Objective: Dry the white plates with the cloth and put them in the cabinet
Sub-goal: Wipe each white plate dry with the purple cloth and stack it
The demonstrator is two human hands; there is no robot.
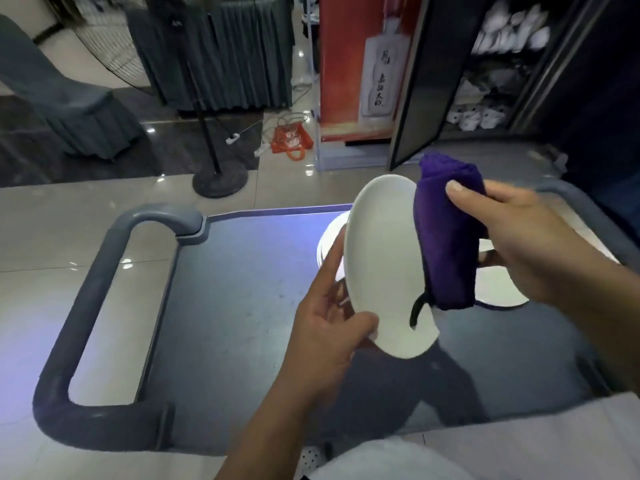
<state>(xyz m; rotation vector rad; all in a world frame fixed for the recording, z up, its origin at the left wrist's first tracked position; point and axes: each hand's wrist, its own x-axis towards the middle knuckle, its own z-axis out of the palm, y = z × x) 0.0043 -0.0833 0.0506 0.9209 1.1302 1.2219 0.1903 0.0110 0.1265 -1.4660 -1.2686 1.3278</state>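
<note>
Fingers (pixel 337 251) steady white plate (pixel 382 265) on edge — long axis near-vertical.

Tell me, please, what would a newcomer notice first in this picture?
At the centre, the left hand holds a white plate tilted on edge, while the right hand presses a folded purple cloth against it. Beneath them lies a grey cart; an open cabinet stands upper right.

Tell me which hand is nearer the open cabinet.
Right. The right hand, gripping the purple cloth, sits just below the cabinet; the left hand, holding the plate, is lower and further left.
</note>
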